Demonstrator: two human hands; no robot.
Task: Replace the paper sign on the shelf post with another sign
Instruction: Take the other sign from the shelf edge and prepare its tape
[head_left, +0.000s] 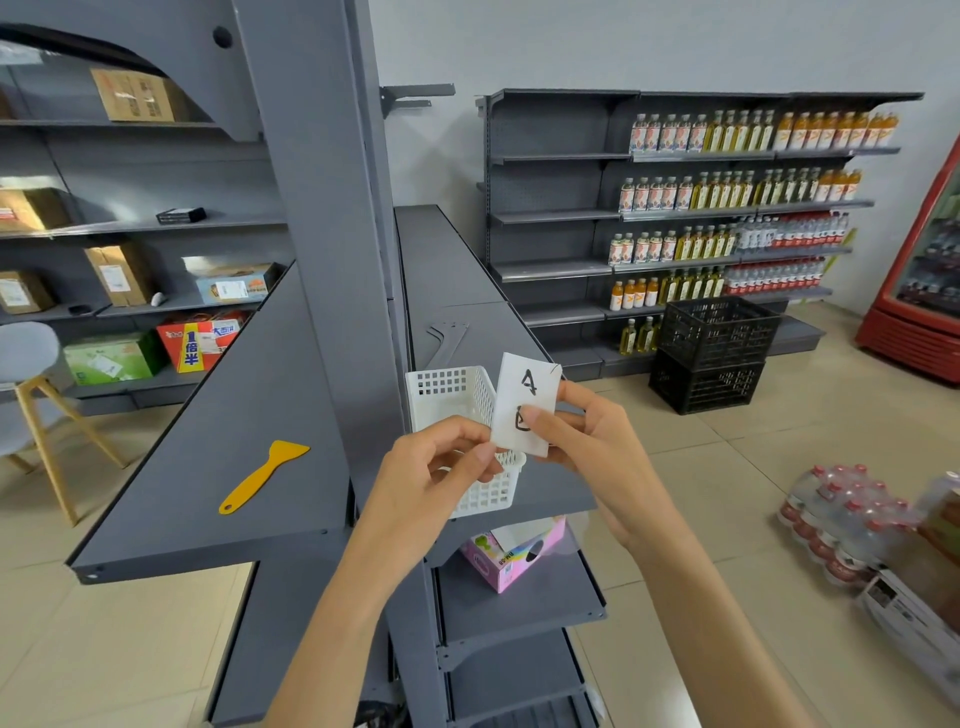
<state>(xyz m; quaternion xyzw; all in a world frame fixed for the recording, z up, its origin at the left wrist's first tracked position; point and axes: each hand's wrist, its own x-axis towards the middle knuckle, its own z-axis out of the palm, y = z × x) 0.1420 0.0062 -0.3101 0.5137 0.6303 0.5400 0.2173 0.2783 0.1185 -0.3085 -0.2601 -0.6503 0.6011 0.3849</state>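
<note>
A white paper sign (529, 387) with a black "4" and a second mark below it is held upright in front of me. My right hand (587, 441) grips its right edge, the thumb lying over the lower mark. My left hand (441, 467) pinches its lower left corner with thumb and forefinger. The grey shelf post (317, 218) rises just left of the hands, and I see no paper on its visible face. A white plastic basket (457, 400) stands on the grey shelf top behind the hands, partly hidden by them.
A yellow plastic scraper (262, 475) lies on the grey shelf top (208, 467) to the left. A pink box (511, 564) sits on the shelf below. Black crates (714, 353), bottle shelves, a red cooler (924, 280) and packs of water bottles (836, 519) stand to the right.
</note>
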